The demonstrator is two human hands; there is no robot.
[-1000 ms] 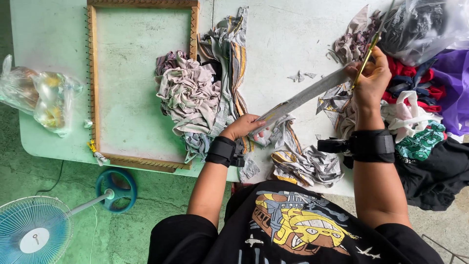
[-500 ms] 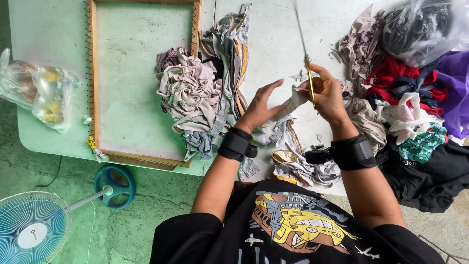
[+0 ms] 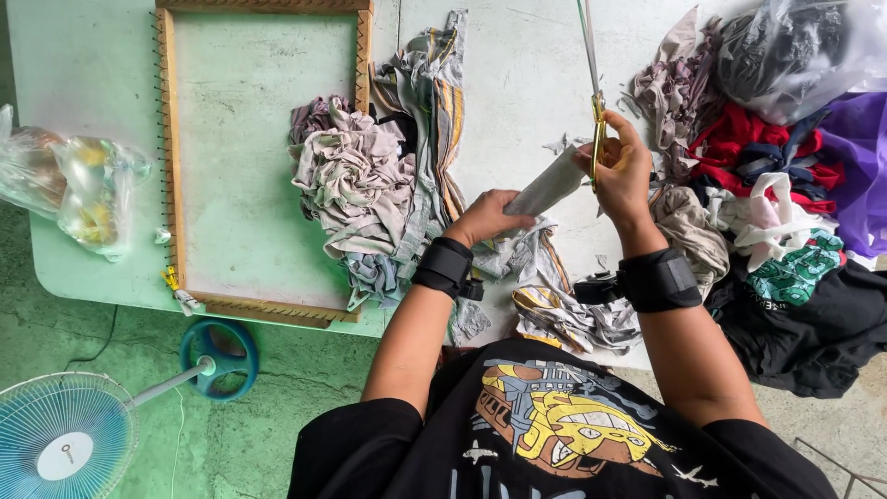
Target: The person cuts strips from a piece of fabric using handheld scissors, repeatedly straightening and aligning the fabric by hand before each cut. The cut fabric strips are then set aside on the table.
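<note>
My right hand (image 3: 621, 168) grips yellow-handled scissors (image 3: 592, 88) whose blades point away from me, up the table. My left hand (image 3: 487, 218) holds the lower end of a short grey fabric strip (image 3: 549, 185); its upper end meets the scissors at my right hand. Both wrists wear black bands. Under my hands lie loose cut strips (image 3: 554, 296) at the table's near edge. A heap of grey and striped cloth strips (image 3: 370, 185) lies just left of my left hand.
A wooden frame with nails along its rim (image 3: 169, 166) lies on the pale table's left part. Clear plastic bags (image 3: 69, 185) sit at the left edge. Coloured clothes (image 3: 785, 212) pile up on the right. A blue fan (image 3: 65, 434) stands on the floor below.
The long strip stretched between my hands a second ago is now short. My right hand came in from the far right toward the left hand, and the scissors now point up the table.
</note>
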